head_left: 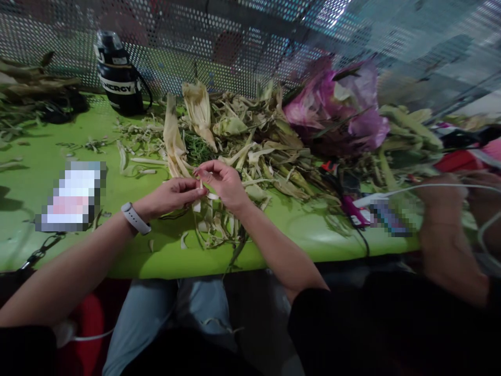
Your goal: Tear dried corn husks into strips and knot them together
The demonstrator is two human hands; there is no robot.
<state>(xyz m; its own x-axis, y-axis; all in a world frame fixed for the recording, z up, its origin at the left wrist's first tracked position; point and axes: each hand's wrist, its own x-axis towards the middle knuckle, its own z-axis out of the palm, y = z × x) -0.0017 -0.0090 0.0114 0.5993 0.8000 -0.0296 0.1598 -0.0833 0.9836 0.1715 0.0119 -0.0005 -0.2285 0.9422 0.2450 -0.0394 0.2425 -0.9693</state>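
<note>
My left hand (172,195) and my right hand (224,181) meet over the green table (117,245), fingers pinched together on a pale strip of dried leaf (202,194). Below them several loose husk strips (213,227) lie near the table's front edge. A white watch (135,218) is on my left wrist. Behind the hands a big heap of dried husks and leaves (250,141) spreads across the table.
A black bottle (119,75) stands at the back left before a perforated metal screen (235,42). A purple bag (340,107) lies at the back right. Another person's hands (446,209) work at the right, near a cable and pink tool (354,211).
</note>
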